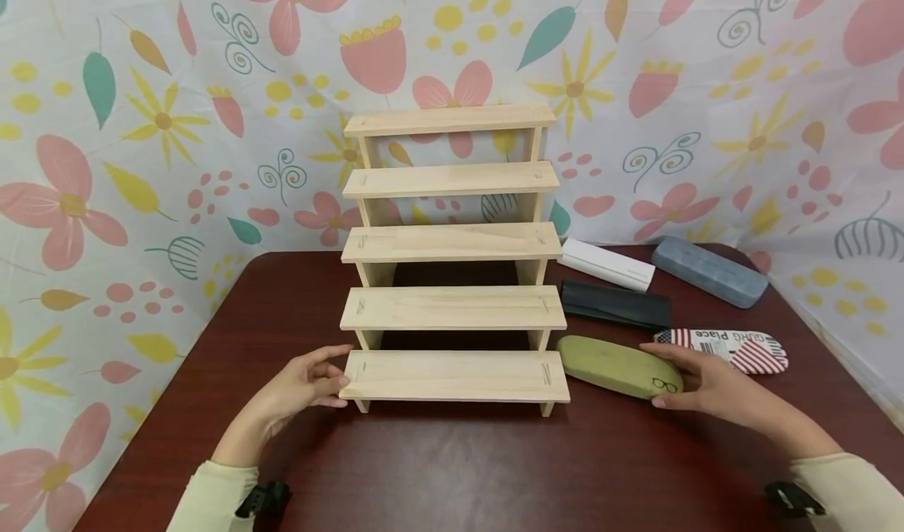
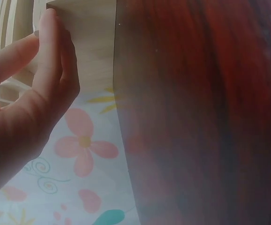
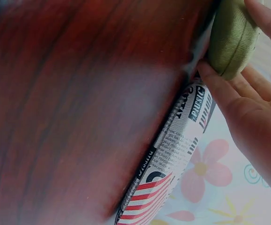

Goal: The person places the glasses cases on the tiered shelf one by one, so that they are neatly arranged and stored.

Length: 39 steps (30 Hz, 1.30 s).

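Observation:
A five-step wooden display stand (image 1: 452, 375) stands upright on the table. My left hand (image 1: 304, 383) is at the left end of its lowest step, gripping the edge with fingers and thumb. In the left wrist view, the fingertips of that hand (image 2: 46, 79) are right at the wood. With thumb and fingers, my right hand (image 1: 706, 383) holds the right end of an olive-green glasses case (image 1: 614, 366), which bears a small glasses drawing. The case's far end lies close beside the lowest step. In the right wrist view, the green case (image 3: 233, 37) sits between thumb and fingers.
Right of the stand lie a white case (image 1: 607, 264), a black case (image 1: 614, 304) and a blue-grey case (image 1: 709, 271). A printed case with red stripes (image 1: 759, 353) is just behind my right hand. Flowered cloth (image 1: 162, 163) hangs behind the dark red table (image 1: 452, 469).

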Motion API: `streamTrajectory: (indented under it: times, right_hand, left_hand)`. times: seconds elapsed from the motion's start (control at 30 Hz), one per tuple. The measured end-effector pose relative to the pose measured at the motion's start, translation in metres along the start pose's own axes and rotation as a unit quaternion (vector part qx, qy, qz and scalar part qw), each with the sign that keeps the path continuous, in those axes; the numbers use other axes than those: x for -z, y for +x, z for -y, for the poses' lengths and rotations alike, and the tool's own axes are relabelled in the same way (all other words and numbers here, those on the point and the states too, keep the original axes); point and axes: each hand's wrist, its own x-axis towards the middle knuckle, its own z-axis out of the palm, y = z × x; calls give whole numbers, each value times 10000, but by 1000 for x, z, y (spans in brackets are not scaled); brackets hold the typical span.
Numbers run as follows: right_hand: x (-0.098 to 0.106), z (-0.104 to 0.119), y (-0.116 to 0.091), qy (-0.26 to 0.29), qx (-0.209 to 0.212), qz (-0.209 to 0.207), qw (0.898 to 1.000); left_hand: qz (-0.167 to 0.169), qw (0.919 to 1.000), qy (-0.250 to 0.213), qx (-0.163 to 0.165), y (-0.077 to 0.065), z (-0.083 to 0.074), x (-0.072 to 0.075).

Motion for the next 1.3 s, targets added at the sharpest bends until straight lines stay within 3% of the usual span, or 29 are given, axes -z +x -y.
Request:
streamTrajectory:
  times: [0.3, 0.5, 0.73, 1.0, 1.2, 1.3]
  right_hand:
    - [7, -1, -1, 353, -488, -252, 9979]
    - [9, -1, 0, 176, -518, -567, 9969]
    - [20, 0, 0, 538, -564, -814, 9936]
    - [39, 7, -3, 305, -898, -1265, 9874]
    - [51, 10, 1, 777, -669, -1801, 9783]
    - [59, 12, 4, 1380, -400, -2008, 9690]
  left_hand:
    - [166, 9997, 45, -150, -1, 1, 1]
    - [214, 9996, 5, -175, -2, 1, 2]
    - [162, 9997, 41, -179, 0, 1, 3]
    - [150, 9997, 53, -167, 0, 0, 3]
    - [170, 9997, 54, -195, -1, 1, 2]
    - [190, 9996, 63, -214, -1, 1, 2]
